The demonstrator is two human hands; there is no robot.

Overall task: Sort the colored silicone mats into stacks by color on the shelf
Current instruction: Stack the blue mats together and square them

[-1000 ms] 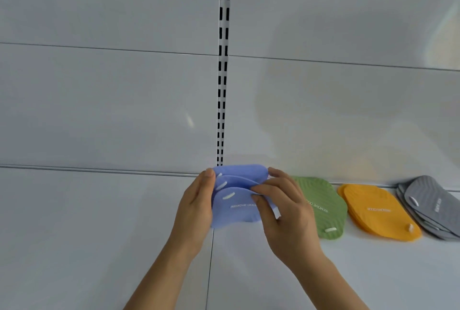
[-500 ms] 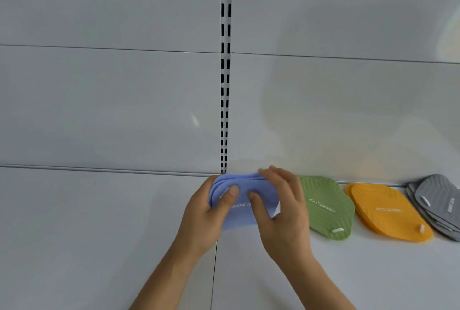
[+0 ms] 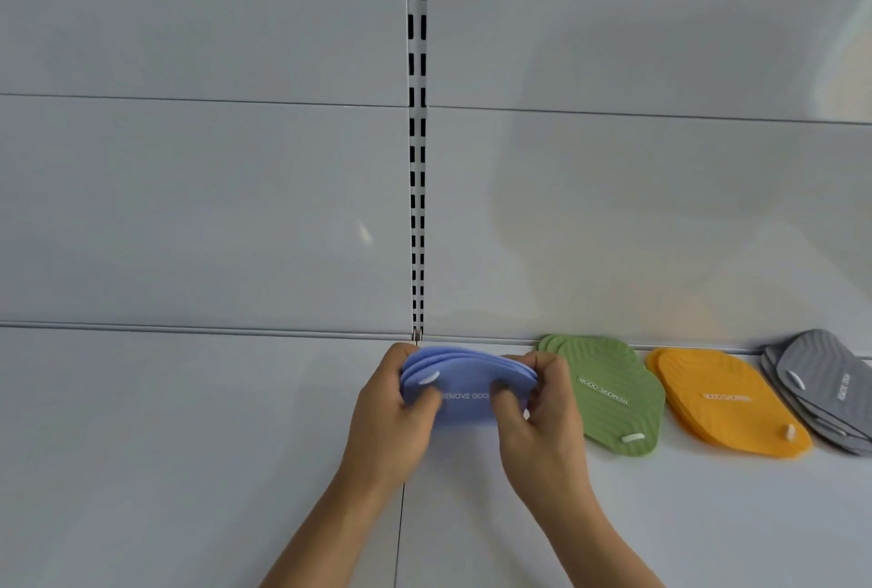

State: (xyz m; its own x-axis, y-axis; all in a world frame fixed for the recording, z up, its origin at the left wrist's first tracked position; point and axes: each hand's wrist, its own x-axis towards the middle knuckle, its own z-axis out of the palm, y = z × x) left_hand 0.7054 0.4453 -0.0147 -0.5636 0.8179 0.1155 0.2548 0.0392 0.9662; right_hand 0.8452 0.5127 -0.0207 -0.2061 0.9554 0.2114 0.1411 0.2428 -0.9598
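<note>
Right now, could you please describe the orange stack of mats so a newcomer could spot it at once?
Start at the slotted rail on the back wall and follow the shelf rightward. Past the blue mats held in both hands and the green stack lies the orange stack, just before the grey stack. It is the only orange one.

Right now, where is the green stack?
Head view, right of centre: the green stack lies on the shelf between the hand-held blue mats and the orange stack.

We're looking at a shop display: white metal shelf (image 3: 188,469) with plain back panels (image 3: 188,209), a slotted upright rail (image 3: 417,162) running up the middle, and labelled mats (image 3: 608,394) lying sorted by colour like stock.
</note>
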